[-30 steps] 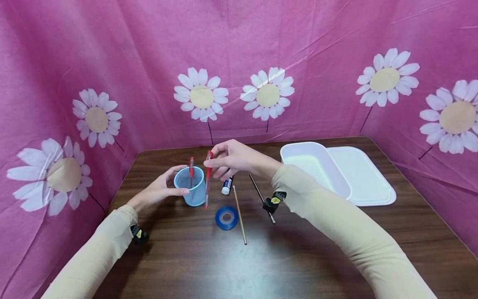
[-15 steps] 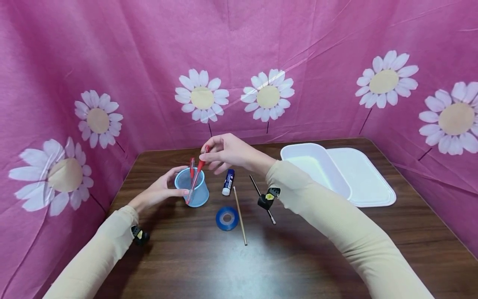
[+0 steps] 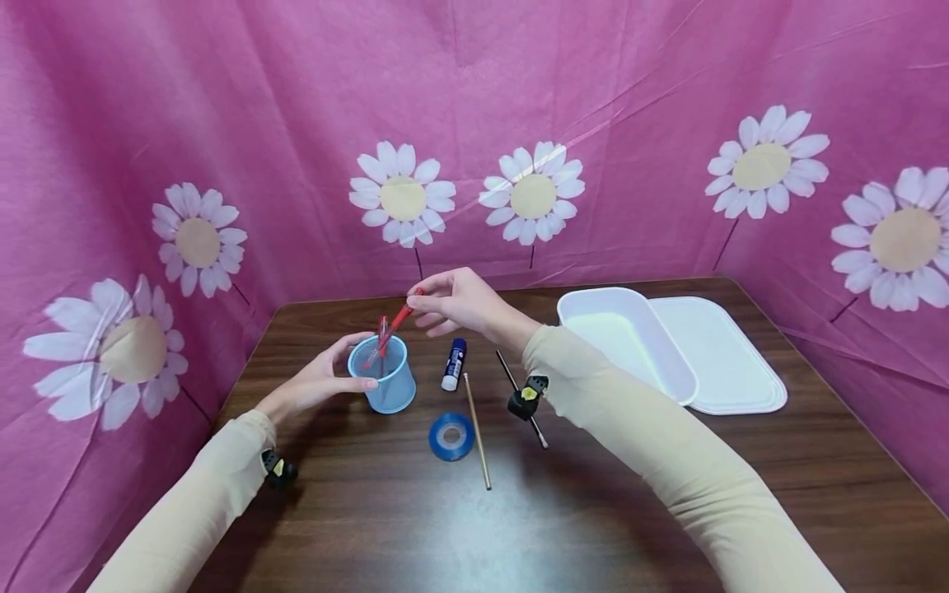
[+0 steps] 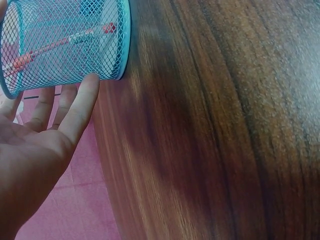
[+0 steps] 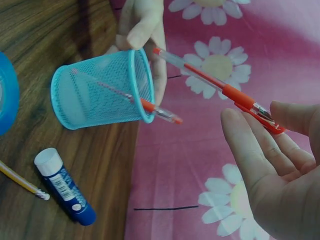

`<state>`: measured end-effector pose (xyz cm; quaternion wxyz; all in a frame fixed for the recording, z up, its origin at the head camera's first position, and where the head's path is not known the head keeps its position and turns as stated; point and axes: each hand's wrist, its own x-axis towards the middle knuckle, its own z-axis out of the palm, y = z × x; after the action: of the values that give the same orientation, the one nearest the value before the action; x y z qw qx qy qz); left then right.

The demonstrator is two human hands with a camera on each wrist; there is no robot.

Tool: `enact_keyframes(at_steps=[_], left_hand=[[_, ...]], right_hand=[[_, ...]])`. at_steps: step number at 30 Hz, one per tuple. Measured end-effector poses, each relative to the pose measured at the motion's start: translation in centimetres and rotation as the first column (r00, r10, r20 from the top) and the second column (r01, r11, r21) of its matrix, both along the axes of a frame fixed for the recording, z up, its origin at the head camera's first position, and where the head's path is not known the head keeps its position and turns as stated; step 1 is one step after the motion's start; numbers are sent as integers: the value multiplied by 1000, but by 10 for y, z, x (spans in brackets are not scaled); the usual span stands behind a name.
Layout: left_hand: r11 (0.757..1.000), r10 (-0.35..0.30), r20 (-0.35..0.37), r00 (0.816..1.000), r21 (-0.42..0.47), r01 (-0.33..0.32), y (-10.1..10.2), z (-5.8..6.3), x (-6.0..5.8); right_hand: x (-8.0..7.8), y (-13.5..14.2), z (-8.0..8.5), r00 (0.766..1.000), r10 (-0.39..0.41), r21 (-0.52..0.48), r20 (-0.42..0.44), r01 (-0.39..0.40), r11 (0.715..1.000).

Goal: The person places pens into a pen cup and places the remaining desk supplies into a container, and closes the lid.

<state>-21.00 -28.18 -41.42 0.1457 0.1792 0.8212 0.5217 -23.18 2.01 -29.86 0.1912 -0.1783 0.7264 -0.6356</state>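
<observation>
My left hand (image 3: 322, 379) holds a light blue mesh pen cup (image 3: 393, 389) on the table, thumb on its near side by the rim. In the left wrist view, the fingers reach along the cup's wall. One red pen (image 5: 150, 106) leans inside the cup, its top sticking out past the rim. My right hand (image 3: 463, 305) pinches a second red pen (image 5: 225, 89) by its capped end, thumb against fingers. That pen slants down to the left, its clear-barrelled tip close to the cup's mouth. In the head view the two pens overlap.
Right of the cup lie a blue glue stick (image 3: 455, 365), a roll of blue tape (image 3: 437, 437), a gold pencil (image 3: 478, 432) and a dark thin brush or pencil (image 3: 507, 368). A white tub (image 3: 689, 387) and white lid (image 3: 730, 354) sit at the back right, before a pink curtain.
My right hand has carried its pen from upright beside the cup to slanting at the cup's mouth. The glue stick shows fully now. My left hand has stayed at the cup.
</observation>
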Motion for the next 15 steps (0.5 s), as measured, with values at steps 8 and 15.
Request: enact_keyframes(at_steps=[8,15], left_hand=[[1000,3,-7,1000,-4,-3,1,3,-1],[1000,-7,6,1000,21,7,2,0,1]], right_hand=[[-10,-3,-15,999,-22,38,23,21,999],[-13,-7,-28,1000,1,76,25,-3,997]])
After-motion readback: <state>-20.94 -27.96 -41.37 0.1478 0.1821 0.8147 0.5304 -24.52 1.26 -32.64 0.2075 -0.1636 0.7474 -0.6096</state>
